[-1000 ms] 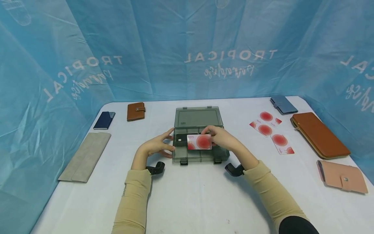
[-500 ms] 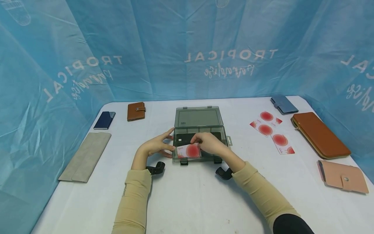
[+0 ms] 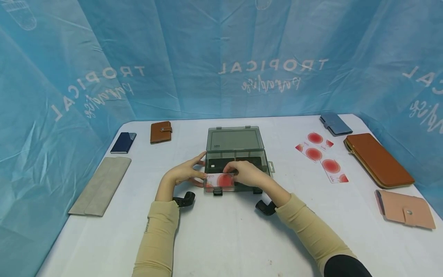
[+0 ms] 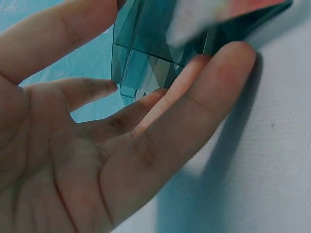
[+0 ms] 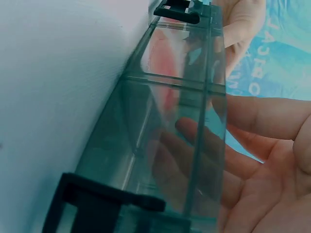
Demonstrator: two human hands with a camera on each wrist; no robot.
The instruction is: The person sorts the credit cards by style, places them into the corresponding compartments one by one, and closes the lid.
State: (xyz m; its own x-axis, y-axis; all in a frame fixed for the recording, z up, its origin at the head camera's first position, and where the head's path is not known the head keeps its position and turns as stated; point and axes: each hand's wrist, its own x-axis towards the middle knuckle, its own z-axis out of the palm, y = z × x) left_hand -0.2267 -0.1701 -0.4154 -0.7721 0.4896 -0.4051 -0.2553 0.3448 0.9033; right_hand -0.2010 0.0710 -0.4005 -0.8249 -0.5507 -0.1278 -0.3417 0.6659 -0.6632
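Note:
A translucent grey-green divided box [image 3: 235, 139] stands with its lid raised. My left hand [image 3: 187, 172] spans its left side, fingers fairly straight and touching the wall; in the left wrist view the fingertips [image 4: 233, 60] lie along that wall. My right hand [image 3: 247, 174] reaches into the box and holds the right end of a pink-white card [image 3: 219, 180] with a red circle. The card lies low in the front left compartment. Through the clear wall in the right wrist view, the fingers [image 5: 187, 127] show inside beside the card [image 5: 163, 58]. A black card [image 3: 219, 165] lies in the row behind.
Several red-circle cards [image 3: 331, 166] lie to the right. Beyond them are a blue wallet [image 3: 335, 124], a brown zip wallet [image 3: 378, 159] and a tan wallet [image 3: 406, 209]. On the left sit a brown wallet [image 3: 160, 132], a navy cardholder [image 3: 123, 142] and a grey pouch [image 3: 100, 186].
My right hand has brought the red-circle card leftward and toward me, from over the black card down into the front left compartment. The left hand has stayed at the box's side.

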